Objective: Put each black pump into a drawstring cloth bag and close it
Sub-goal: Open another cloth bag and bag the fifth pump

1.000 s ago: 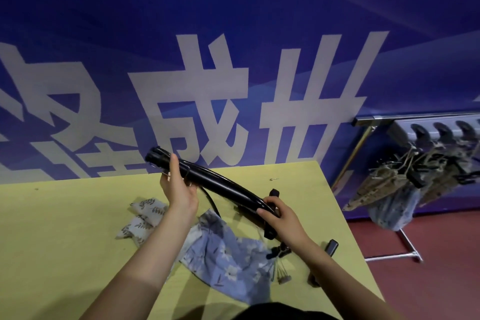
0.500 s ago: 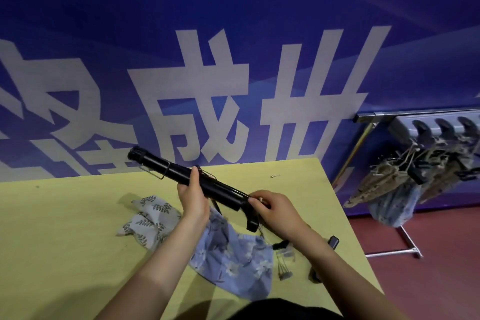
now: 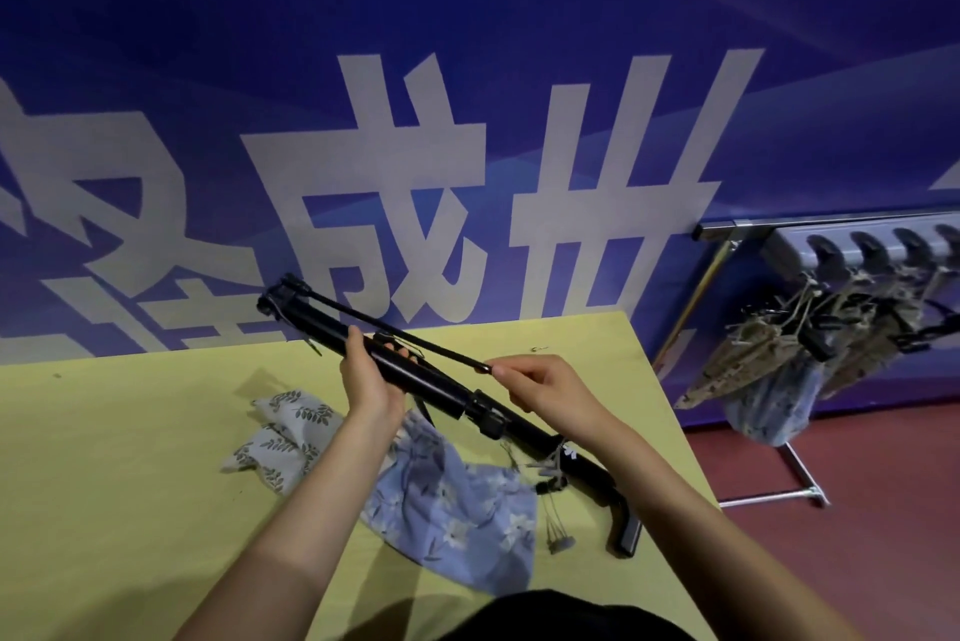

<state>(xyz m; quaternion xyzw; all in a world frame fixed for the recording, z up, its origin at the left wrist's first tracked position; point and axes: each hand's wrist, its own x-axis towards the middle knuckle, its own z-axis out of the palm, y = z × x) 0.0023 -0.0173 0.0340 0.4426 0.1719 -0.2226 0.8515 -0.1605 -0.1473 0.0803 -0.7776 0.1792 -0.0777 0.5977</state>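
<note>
On the yellow counter (image 3: 104,432), left of the black pump (image 3: 332,323), lies a leaf-print cloth bag (image 3: 283,432). Your left hand (image 3: 371,378) grips the pump's barrel, holding it tilted above the counter. Below the pump a blue floral drawstring bag (image 3: 457,500) lies flat and unfilled. Right of the barrel, your right hand (image 3: 545,388) pinches the end of the pump's thin hose (image 3: 415,344). A 2nd pump (image 3: 566,463) lies on the counter below that hand. Far right of the pump stands a rack (image 3: 810,328) hung with bagged items.
</note>
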